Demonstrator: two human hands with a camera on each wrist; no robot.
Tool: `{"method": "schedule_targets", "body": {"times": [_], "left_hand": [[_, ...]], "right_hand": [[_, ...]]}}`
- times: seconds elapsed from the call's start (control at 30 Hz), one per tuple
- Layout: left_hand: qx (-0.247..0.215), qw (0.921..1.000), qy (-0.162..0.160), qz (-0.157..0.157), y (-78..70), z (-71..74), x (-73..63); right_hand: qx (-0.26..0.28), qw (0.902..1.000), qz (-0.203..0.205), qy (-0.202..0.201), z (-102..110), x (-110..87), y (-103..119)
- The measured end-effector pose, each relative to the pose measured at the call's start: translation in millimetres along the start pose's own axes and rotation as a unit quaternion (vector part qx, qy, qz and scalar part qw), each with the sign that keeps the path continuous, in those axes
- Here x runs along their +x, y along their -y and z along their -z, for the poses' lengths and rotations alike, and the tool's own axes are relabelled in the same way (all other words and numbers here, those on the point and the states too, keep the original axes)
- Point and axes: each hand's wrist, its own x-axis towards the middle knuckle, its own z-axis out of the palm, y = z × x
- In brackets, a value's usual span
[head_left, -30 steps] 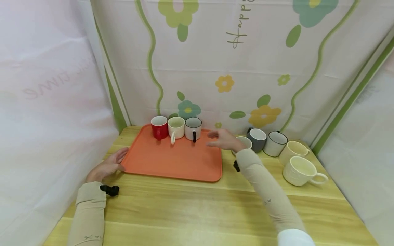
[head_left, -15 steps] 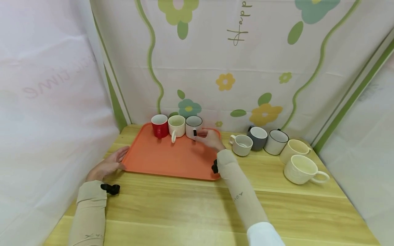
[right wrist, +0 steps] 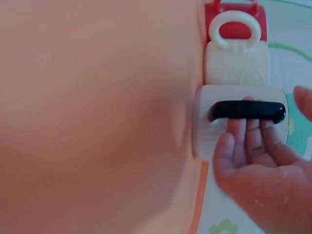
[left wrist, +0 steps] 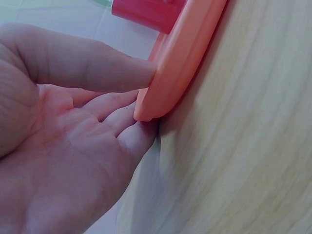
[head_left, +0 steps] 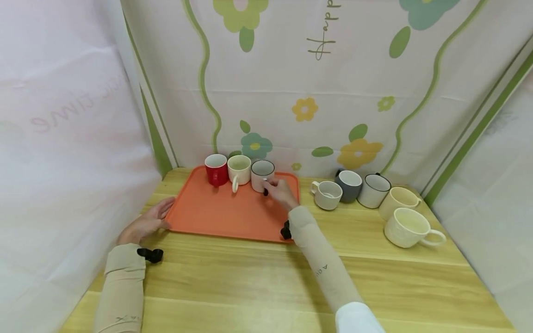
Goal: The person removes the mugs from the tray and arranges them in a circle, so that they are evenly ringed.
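In the head view my right hand (head_left: 283, 193) is at a white mug (head_left: 259, 182) with a black rim, near the back of an orange tray (head_left: 220, 215). In the right wrist view, several of my fingers are tucked behind its black handle (right wrist: 248, 110), the thumb apart from it. My left hand (head_left: 146, 225) holds the tray's front left corner; in the left wrist view the thumb lies on the rim and the other fingertips are hidden behind it. Beside the white mug stand a cream mug (head_left: 239, 177) and a red mug (head_left: 215, 176), handles facing forward.
On the wooden table (head_left: 250, 286), right of the tray, stand a small white cup (head_left: 327, 198), a dark grey mug (head_left: 350, 189), a white black-rimmed mug (head_left: 372, 196) and two cream mugs, the nearer one (head_left: 405, 231) largest. A floral curtain (head_left: 266, 83) hangs behind.
My right hand has come left from beside the tray to the white mug's handle. That mug has shifted slightly towards me. My left hand stays at the tray corner.
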Motion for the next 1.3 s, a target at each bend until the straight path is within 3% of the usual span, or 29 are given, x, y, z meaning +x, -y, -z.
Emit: {"method": "schedule_targets", "body": {"times": [0.2,0.43,0.57,1.0,1.3], "left_hand": [[0.005,1.0000,0.000,-0.005,1.9,-0.8,-0.3],[-0.008,0.9998,0.008,-0.018,5.3,-0.2,1.6],[-0.012,0.9997,0.008,-0.020,5.6,0.1,0.5],[-0.009,0.9999,0.007,-0.007,2.7,0.2,2.2],[-0.010,0.9998,0.009,-0.013,2.8,1.1,1.1]], "right_hand": [[0.069,0.9948,-0.061,0.043,7,-15.6,4],[0.184,0.9706,-0.138,0.069,28,-41.8,13],[0.209,0.9627,-0.151,0.083,47,-69.2,15],[0.211,0.9675,-0.109,0.086,149,-200.8,18],[0.166,0.9825,-0.085,0.005,209,-271.4,-27]]}}
